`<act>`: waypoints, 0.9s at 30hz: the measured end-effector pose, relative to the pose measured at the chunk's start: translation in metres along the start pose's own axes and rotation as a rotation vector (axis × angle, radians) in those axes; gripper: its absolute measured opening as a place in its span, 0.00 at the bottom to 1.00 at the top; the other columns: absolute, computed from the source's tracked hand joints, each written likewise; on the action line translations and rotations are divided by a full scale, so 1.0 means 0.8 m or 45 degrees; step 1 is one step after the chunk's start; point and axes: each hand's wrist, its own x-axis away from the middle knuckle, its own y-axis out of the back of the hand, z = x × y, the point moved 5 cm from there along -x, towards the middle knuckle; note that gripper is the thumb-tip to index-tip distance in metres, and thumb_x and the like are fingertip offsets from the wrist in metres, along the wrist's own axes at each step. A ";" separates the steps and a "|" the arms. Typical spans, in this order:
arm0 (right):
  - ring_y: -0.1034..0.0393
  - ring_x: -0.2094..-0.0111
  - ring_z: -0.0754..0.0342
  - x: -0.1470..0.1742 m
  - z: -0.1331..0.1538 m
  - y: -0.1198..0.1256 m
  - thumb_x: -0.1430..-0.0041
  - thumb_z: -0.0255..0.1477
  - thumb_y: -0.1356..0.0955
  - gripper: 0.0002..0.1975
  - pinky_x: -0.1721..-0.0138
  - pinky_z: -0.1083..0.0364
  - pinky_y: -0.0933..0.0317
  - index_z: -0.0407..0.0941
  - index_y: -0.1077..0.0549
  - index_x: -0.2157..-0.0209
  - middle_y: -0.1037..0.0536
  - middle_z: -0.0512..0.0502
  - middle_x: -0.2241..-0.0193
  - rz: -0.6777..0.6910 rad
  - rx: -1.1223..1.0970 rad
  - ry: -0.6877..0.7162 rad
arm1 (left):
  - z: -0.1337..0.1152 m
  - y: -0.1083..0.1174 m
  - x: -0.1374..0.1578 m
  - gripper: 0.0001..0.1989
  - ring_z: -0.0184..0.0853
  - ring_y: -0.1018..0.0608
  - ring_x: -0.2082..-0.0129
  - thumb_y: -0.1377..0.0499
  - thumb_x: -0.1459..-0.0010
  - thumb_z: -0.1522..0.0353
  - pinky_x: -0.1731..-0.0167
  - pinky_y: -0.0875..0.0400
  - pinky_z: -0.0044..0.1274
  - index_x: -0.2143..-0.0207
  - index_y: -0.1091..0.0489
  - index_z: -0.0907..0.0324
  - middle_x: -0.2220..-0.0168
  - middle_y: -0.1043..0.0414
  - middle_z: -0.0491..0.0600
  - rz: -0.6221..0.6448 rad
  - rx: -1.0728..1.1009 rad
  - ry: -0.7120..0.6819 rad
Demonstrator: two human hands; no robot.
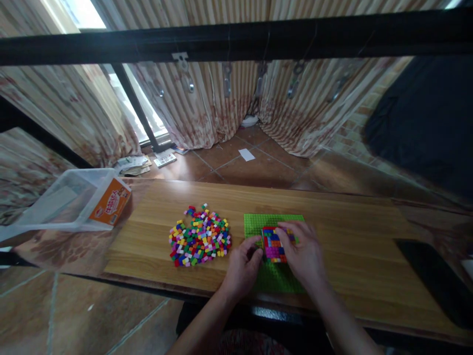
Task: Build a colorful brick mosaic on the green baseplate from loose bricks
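Fingers (285,240) on bricks (272,250), orange Chinese-character label (110,202)

Striped curtains (207,111) hang beside a bright window (84,15) above brown tiles (81,305).

Through my remote feed, I saw daylight come from the upper-left window (85,12), burnt to white. The room was rather dim; the wooden tabletop (351,246) carried one soft glare near its far edge. The dark shape (424,123) at right lost its detail, small bricks (207,239) looked slightly blurred, and the bin (79,207) was stretched by the wide lens.
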 end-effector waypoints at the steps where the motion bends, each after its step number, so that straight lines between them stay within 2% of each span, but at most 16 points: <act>1: 0.34 0.55 0.46 -0.002 0.000 -0.002 0.40 0.40 0.36 0.15 0.52 0.45 0.39 0.46 0.24 0.60 0.25 0.41 0.59 -0.009 0.046 0.010 | 0.001 0.001 0.000 0.17 0.30 0.32 0.76 0.42 0.45 0.65 0.74 0.36 0.20 0.53 0.28 0.58 0.74 0.31 0.46 -0.008 -0.001 -0.011; 4: 0.36 0.52 0.44 -0.006 -0.003 -0.012 0.41 0.42 0.35 0.18 0.50 0.43 0.41 0.45 0.24 0.58 0.26 0.39 0.55 0.036 0.113 0.003 | 0.003 0.003 0.001 0.18 0.31 0.31 0.75 0.42 0.45 0.65 0.73 0.36 0.21 0.52 0.27 0.58 0.73 0.30 0.46 -0.016 0.008 -0.017; 11: 0.32 0.57 0.47 -0.009 -0.010 -0.024 0.41 0.44 0.36 0.18 0.52 0.45 0.40 0.45 0.24 0.61 0.23 0.42 0.60 0.205 -0.003 -0.062 | -0.002 0.002 0.002 0.20 0.30 0.33 0.76 0.42 0.45 0.65 0.73 0.37 0.21 0.50 0.28 0.56 0.74 0.31 0.46 0.019 -0.065 -0.053; 18: 0.31 0.58 0.47 -0.010 -0.010 -0.023 0.43 0.44 0.35 0.18 0.53 0.45 0.39 0.46 0.23 0.61 0.22 0.43 0.62 0.221 -0.049 -0.114 | -0.005 0.001 0.002 0.20 0.31 0.32 0.75 0.43 0.45 0.66 0.73 0.37 0.21 0.49 0.29 0.56 0.73 0.30 0.46 0.043 -0.078 -0.052; 27: 0.31 0.57 0.48 -0.010 -0.015 -0.030 0.43 0.44 0.35 0.17 0.52 0.45 0.39 0.47 0.23 0.62 0.21 0.44 0.62 0.239 -0.131 -0.126 | 0.002 0.000 0.000 0.19 0.30 0.31 0.75 0.40 0.47 0.64 0.73 0.36 0.21 0.52 0.29 0.56 0.74 0.31 0.44 0.008 0.082 0.032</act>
